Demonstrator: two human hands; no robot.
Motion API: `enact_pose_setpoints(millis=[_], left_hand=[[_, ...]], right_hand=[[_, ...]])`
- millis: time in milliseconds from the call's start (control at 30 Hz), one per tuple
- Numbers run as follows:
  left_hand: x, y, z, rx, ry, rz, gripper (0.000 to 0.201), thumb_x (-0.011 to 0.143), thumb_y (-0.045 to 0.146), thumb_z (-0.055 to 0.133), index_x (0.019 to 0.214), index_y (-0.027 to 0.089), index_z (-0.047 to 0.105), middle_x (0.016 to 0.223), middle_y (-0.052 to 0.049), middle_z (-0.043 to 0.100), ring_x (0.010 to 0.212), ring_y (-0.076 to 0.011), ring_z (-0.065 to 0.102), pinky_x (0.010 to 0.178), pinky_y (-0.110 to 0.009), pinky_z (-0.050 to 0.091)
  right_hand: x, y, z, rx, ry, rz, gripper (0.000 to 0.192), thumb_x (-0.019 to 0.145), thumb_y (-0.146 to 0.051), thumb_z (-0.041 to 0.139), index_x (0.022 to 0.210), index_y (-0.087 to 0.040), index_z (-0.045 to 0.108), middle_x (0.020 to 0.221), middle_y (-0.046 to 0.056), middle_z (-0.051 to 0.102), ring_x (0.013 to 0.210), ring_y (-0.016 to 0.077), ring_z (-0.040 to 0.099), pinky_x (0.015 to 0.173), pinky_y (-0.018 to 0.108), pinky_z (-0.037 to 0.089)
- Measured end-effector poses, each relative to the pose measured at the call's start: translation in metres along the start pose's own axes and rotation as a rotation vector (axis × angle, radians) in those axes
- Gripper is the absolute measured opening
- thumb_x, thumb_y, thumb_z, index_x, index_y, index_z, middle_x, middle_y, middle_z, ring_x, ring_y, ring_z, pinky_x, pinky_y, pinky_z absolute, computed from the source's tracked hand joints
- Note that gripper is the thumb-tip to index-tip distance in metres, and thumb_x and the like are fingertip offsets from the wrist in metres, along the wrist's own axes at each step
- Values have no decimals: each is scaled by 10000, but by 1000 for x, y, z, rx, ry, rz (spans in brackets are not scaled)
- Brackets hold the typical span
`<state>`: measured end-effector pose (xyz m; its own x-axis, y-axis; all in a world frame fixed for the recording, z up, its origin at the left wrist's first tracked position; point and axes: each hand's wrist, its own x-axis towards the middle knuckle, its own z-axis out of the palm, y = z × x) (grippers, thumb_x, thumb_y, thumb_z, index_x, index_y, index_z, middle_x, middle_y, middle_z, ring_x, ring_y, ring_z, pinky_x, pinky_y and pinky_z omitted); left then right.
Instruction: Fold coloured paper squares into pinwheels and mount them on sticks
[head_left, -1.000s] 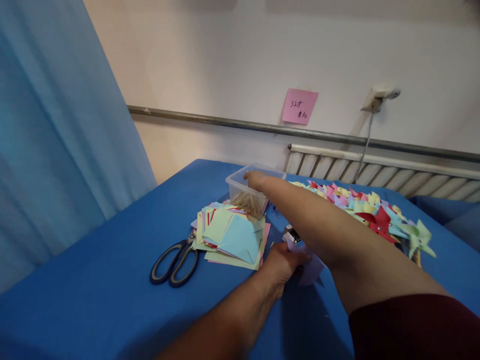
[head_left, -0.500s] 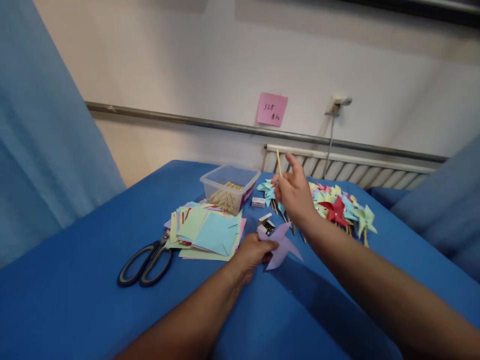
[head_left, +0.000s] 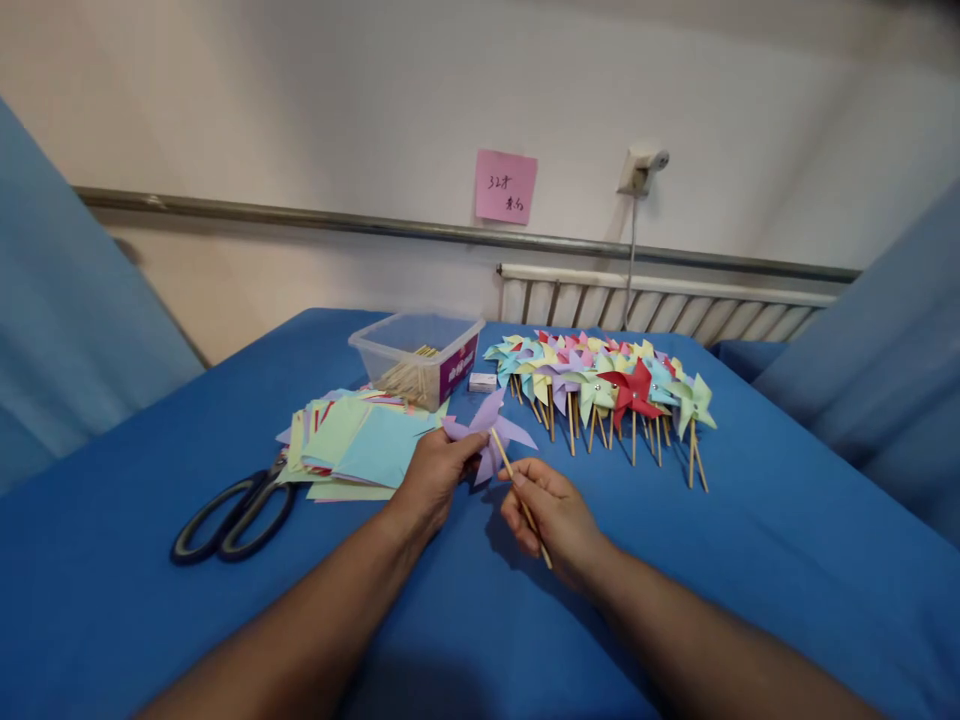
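Note:
A purple paper pinwheel (head_left: 504, 428) is pinched at its left side by my left hand (head_left: 439, 470). My right hand (head_left: 555, 515) grips a thin wooden stick (head_left: 531, 515), tilted so that its upper end lies in front of the pinwheel's middle. Whether the stick's tip touches the paper, I cannot tell. Just behind the pinwheel lies a small white box (head_left: 482, 382). To the left of my left hand is a loose pile of coloured paper squares (head_left: 390, 445), with dark-handled scissors (head_left: 234, 515) partly under its edge.
A clear plastic tub (head_left: 420, 362) of wooden sticks stands behind the paper pile. Many finished pinwheels on sticks (head_left: 632, 390) lie in rows at the back right of the blue cloth (head_left: 675, 620). A radiator (head_left: 675, 300) and a wall rail (head_left: 337, 222) run behind.
My right hand has come down and toward me with the stick, from above the pinwheels to the purple pinwheel. My left hand still holds the pinwheel. The view has shifted right.

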<state>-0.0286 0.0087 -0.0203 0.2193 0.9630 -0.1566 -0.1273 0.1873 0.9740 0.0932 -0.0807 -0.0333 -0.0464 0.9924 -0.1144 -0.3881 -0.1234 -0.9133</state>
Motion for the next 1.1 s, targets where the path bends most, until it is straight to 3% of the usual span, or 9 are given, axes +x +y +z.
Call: enact_pose_setpoints(millis=[133,333,733,1100], left_hand=[[0,2,1,-58,44,2,274,589,324,772,709,115,643,571,0,600,501,-108,491,512,-248,356],[0,-2,1,-1,23,1,275,590,345,772,648,118,628,545,-3,583,485,-108,485,497,-248,344],[-5,-4,5,121,-38,4,267,592,357,754,595,132,612,500,13,542,459,-101,454,477,-238,313],[-9,-1,7,119,-36,4,245,623,333,735,600,132,598,496,23,518,456,-91,425,473,-236,295]], right_hand=[[-2,-9,-6,-6,-49,87,323,795,-483,565,918,-190,511,451,-87,533,253,50,306,281,166,188],[-2,-8,-11,-6,-93,133,337,814,-495,567,938,-185,523,449,-85,538,250,51,309,288,166,193],[4,-8,-13,19,-29,117,386,736,-534,640,841,-188,503,469,-63,574,270,49,374,293,150,213],[0,-9,-12,41,-40,154,415,690,-529,696,816,-179,511,542,-29,641,325,72,512,281,136,314]])
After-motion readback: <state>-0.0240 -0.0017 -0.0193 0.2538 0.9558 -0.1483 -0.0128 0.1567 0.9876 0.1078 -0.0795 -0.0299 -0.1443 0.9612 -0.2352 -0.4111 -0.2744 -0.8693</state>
